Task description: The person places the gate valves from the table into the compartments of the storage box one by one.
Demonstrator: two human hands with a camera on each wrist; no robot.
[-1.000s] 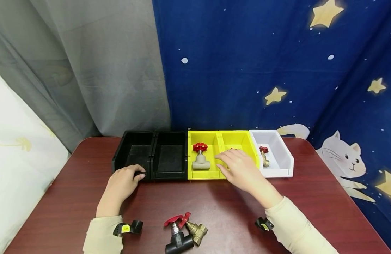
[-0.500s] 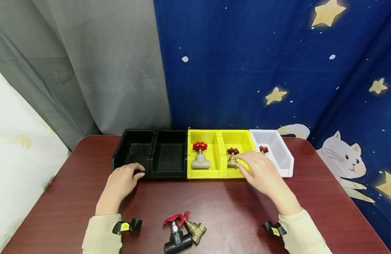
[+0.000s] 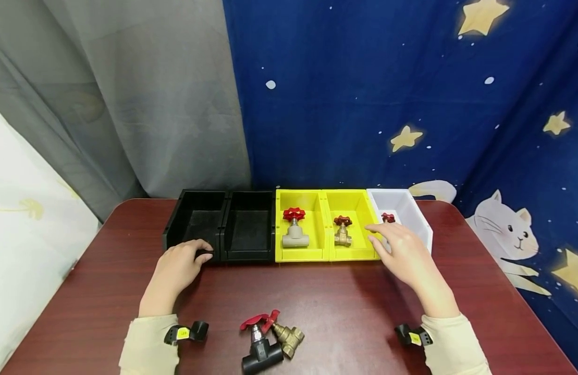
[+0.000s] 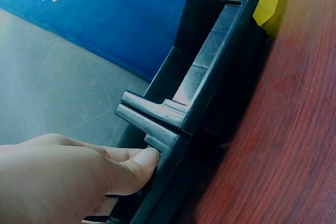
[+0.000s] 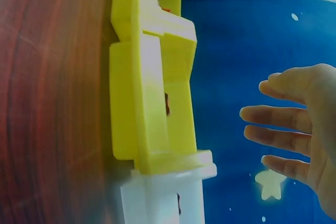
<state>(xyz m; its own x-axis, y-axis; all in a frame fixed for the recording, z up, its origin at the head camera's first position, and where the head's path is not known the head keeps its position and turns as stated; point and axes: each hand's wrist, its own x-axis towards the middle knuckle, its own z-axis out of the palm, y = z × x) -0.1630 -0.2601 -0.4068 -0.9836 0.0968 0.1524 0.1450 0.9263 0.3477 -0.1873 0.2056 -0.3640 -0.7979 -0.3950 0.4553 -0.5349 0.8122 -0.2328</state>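
Observation:
My left hand (image 3: 178, 265) is at the front of the leftmost black bin (image 3: 197, 216), thumb and fingers pinching its front rim (image 4: 163, 156). Over the join between the right yellow bin (image 3: 364, 229) and the white bin (image 3: 417, 224), my right hand (image 3: 406, 255) hovers with fingers apart, holding nothing. It partly covers a red-handled valve (image 3: 388, 217) in the white bin. A small brass gate valve (image 3: 342, 237) with a dark red handwheel lies in the right yellow bin. In the left yellow bin is a grey valve (image 3: 295, 237) with a red handwheel.
A second black bin (image 3: 248, 224) stands between the left one and the yellow bins. On the near table (image 3: 335, 302) lie a black valve (image 3: 262, 354) and a brass valve (image 3: 289, 338), both red-handled, overlapping. Curtains (image 3: 317, 104) hang behind the bins.
My right hand has moved right, from over the right yellow bin toward the white bin, uncovering the small brass gate valve. My left hand has stayed at the black bin's rim.

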